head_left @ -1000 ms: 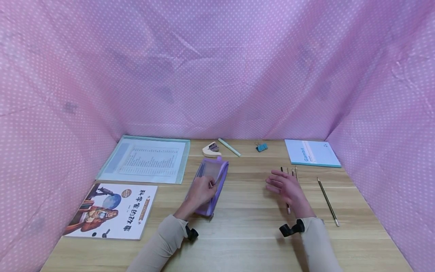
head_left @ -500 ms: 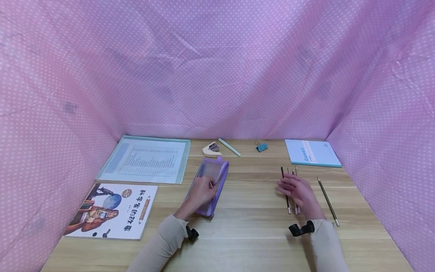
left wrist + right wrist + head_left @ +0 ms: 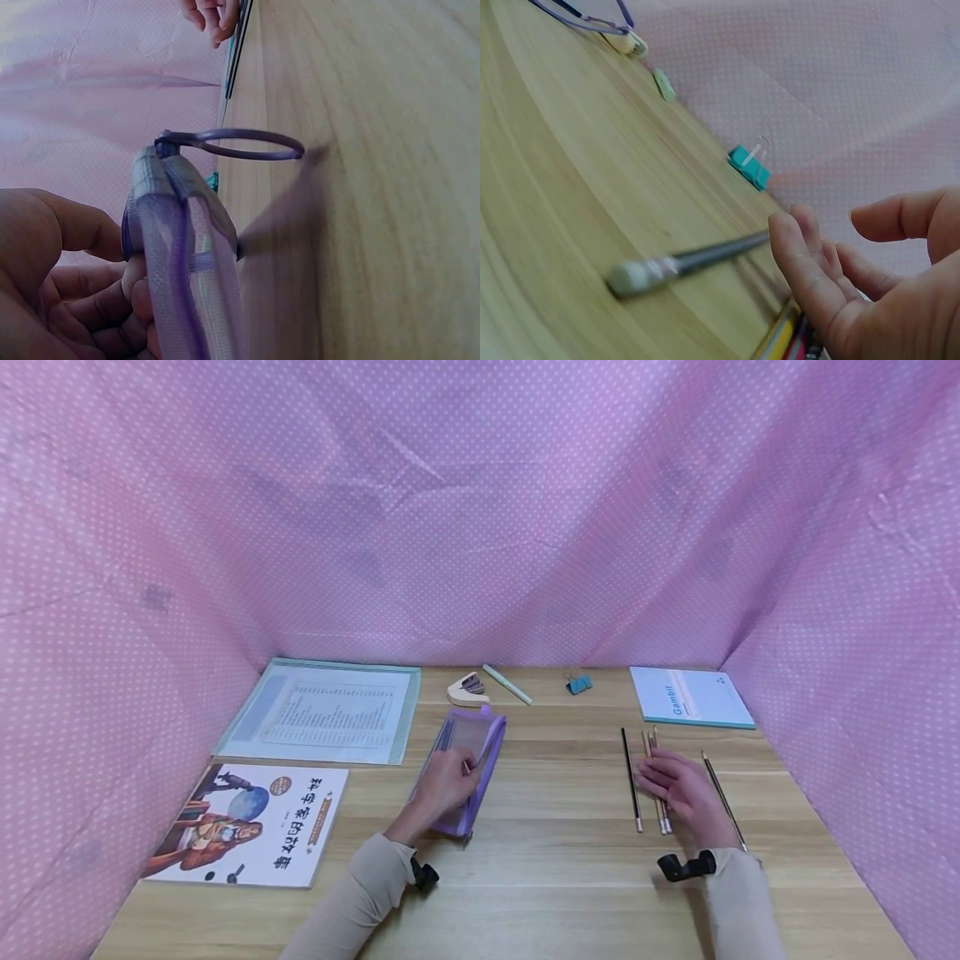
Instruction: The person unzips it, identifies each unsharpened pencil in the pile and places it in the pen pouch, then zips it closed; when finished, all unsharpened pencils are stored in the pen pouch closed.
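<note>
My left hand (image 3: 446,778) grips the edge of a purple mesh pencil case (image 3: 489,758) lying left of the table's middle. In the left wrist view the case's zipper end (image 3: 174,247) shows close up, with a dark loop (image 3: 247,144) sticking out. My right hand (image 3: 688,795) is low over several pencils (image 3: 648,743), palm turned left and fingers loosely bent, their tips beside the bundle. A black pencil (image 3: 631,781) with a white end lies apart, just left of those fingertips. To the right lies another dark pencil (image 3: 722,795), partly hidden by the wrist.
At the back are a cream stapler (image 3: 467,692), a pale green pen (image 3: 507,685), a teal binder clip (image 3: 578,685) and a blue notebook (image 3: 692,697). A clear document folder (image 3: 322,714) and a picture book (image 3: 247,827) lie at left. Pink dotted cloth encloses the table.
My right hand has moved right, and the bundled pencils have shifted right with it, widening the gap to the black pencil. The left hand and pencil case have stayed in place.
</note>
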Tool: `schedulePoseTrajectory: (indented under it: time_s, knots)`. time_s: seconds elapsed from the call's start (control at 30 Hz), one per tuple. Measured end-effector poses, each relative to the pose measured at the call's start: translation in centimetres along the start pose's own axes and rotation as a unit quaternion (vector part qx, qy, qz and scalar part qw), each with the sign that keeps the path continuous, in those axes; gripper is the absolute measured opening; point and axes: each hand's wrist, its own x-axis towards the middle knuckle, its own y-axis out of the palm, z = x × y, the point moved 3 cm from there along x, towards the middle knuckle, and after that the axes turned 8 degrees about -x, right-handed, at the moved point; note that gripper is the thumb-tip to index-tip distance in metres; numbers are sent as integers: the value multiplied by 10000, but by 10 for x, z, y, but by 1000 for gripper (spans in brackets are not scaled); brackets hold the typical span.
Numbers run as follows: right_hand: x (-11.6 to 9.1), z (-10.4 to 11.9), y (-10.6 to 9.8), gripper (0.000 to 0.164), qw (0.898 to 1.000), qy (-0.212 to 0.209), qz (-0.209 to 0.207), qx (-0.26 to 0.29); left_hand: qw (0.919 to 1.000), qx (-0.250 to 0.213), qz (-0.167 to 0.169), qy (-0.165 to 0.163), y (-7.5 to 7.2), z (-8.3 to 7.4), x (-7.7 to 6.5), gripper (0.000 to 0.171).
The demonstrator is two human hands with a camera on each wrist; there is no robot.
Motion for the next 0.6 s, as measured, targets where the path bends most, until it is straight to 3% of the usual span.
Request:
schedulePoseTrajectory:
  time_s: [0.3,0.6]
  knots:
    - [-8,5,-24,31,9995,-86,36,299,10000,-41,21,-29,-1,-1,-1,9]
    - [-18,15,-39,31,9992,-13,-231,319,10000,-30,-10,23,-1,-1,-1,9]
